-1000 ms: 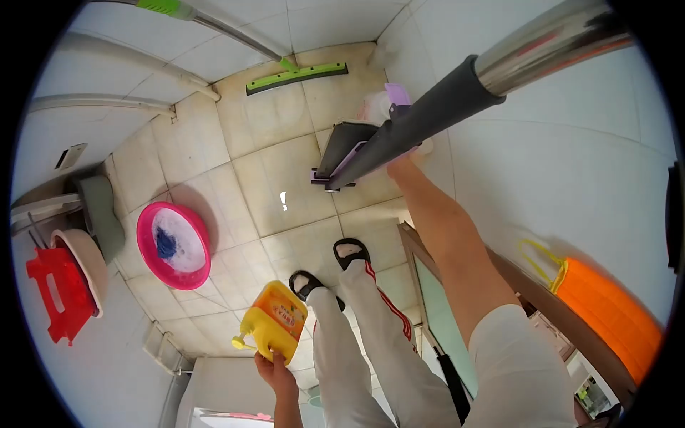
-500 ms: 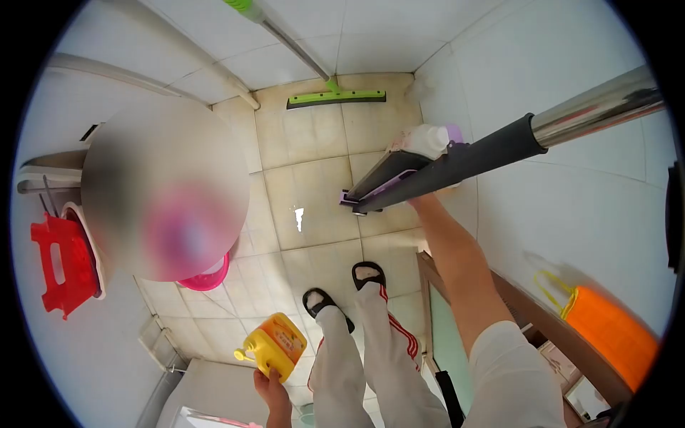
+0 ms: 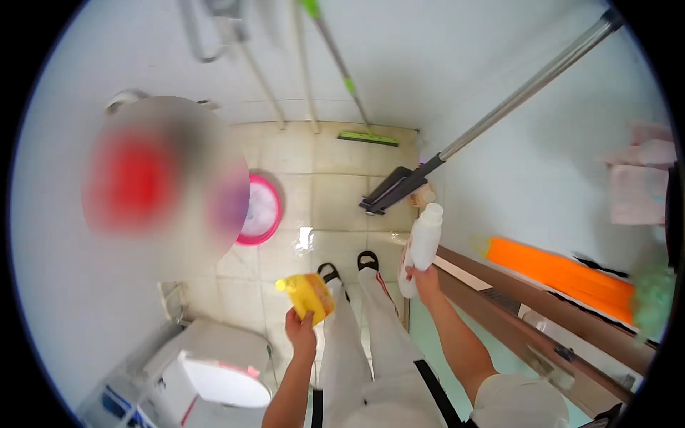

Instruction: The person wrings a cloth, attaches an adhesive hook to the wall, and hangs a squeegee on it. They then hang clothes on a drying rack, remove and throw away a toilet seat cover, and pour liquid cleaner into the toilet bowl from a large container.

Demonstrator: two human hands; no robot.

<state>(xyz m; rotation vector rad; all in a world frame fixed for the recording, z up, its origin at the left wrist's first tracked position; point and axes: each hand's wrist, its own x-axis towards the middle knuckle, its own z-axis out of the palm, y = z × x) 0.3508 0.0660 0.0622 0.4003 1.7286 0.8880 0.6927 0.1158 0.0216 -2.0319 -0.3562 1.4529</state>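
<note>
My left hand (image 3: 301, 327) is closed on a yellow jug (image 3: 307, 296) with an orange label, held in front of my legs with its neck toward the left. In my right hand (image 3: 424, 279) is a white plastic bottle (image 3: 424, 242) with a white cap, held upright near the door frame on the right. Beyond it a flat mop with a dark head (image 3: 389, 192) and metal pole (image 3: 514, 96) leans against the right wall. A pale bottle (image 3: 422, 197) stands partly hidden behind the mop.
A pink basin (image 3: 275, 210) with foamy contents stands on the tiled floor, partly covered by a blurred disc. A green squeegee (image 3: 367, 138) leans at the back wall. The toilet (image 3: 221, 381) is at lower left; an orange bag (image 3: 556, 274) hangs at right.
My right hand has come back from behind the mop and now holds the white bottle out in front. The yellow jug has moved right and up in view. The view has turned left.
</note>
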